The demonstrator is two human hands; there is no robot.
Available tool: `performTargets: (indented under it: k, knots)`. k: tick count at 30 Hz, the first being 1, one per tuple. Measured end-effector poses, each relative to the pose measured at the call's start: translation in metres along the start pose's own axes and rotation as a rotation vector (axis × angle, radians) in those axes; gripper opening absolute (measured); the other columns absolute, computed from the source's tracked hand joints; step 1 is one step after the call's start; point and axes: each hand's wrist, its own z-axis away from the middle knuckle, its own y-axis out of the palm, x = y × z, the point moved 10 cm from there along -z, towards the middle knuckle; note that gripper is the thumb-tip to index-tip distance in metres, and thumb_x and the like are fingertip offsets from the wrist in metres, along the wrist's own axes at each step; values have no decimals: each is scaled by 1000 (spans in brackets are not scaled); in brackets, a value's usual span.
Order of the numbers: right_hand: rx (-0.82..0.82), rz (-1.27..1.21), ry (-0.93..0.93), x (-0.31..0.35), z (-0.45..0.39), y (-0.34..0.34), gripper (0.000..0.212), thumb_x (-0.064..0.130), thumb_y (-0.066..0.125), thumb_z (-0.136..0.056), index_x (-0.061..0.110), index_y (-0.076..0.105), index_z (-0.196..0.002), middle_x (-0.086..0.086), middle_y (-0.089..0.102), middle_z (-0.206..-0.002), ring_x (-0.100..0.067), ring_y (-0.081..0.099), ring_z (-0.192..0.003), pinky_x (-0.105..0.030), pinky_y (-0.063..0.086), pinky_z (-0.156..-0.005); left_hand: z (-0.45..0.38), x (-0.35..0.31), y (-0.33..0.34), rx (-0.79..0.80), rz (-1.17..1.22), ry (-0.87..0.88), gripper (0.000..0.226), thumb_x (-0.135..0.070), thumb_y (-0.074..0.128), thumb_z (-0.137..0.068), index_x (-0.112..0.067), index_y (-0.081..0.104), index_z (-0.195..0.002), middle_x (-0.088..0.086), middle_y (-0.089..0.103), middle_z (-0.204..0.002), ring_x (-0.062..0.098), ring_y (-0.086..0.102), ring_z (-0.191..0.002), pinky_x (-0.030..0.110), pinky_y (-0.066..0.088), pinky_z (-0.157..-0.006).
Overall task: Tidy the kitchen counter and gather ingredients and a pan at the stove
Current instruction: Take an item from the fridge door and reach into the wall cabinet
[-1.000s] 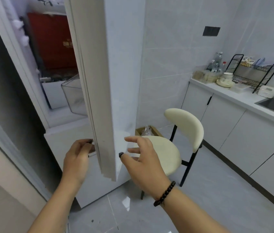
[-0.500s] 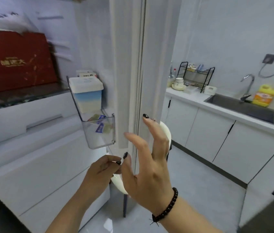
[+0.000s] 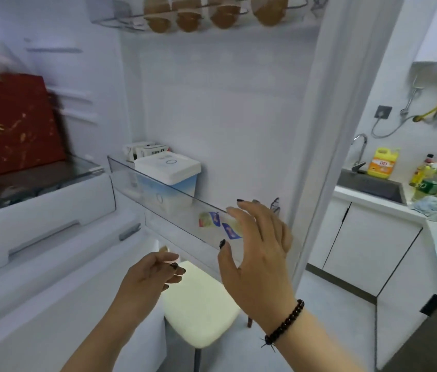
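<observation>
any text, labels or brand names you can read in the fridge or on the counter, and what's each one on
Red box on the fridge shelf: gold characters, the last reads "大"; the rest are blurred and cut off.
Yellow bottle by the sink: red label, too blurred to read.
White tub in the door bin: printed lid marks, too small.
Small cartons behind it: dark print, too small.
Blue packets in the bin: unreadable.

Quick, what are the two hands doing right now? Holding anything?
Left hand: open, fingers loosely curled, holding nothing.
Right hand: open, fingers spread in front of the clear door bin, gripping nothing.
</observation>
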Motion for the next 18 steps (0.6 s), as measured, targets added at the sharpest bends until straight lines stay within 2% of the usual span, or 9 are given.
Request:
performTargets:
  k: [4,8,13,15,18]
  knots:
    - [-6,115,39,-14,-11,6,41,25,48,-75,18,61,-114,3,60,-116,-21,47,-121,-44,28,-103,-15,-9,-3,60,-9,30,20,-6,52,-95,-16,68,-101,1,76,-86,17,71,-85,34,49,-85]
    - [36,223,-13,-11,-23,17,33,25,49,-77,21,60,-108,6,62,-107,-16,55,-109,-46,26,-105,-29,-29,-6,106,-19,99,22,-2,51,-95,-15,68,-100,0,76,-84,14,71,-80,27,49,-76]
    - [89,247,-69,-13,-41,33,30,24,59,-76,21,57,-106,7,63,-101,-13,58,-88,-36,36,-94,-42,-72,-12,130,-5,225,27,6,50,-93,-14,68,-98,5,76,-84,12,71,-76,13,50,-63]
    - [110,238,-59,-20,-50,34,29,23,64,-75,20,61,-103,8,65,-95,-13,61,-80,-29,41,-87,-44,-95,-7,158,-14,291,26,4,52,-93,-15,68,-99,4,76,-85,12,71,-79,11,49,-65]
    - [178,216,-34,-30,-61,35,24,26,65,-75,20,66,-98,10,66,-87,-10,64,-71,-29,51,-74,-45,-130,8,194,-46,387,21,-1,57,-91,-17,67,-99,2,76,-85,9,71,-82,16,48,-75]
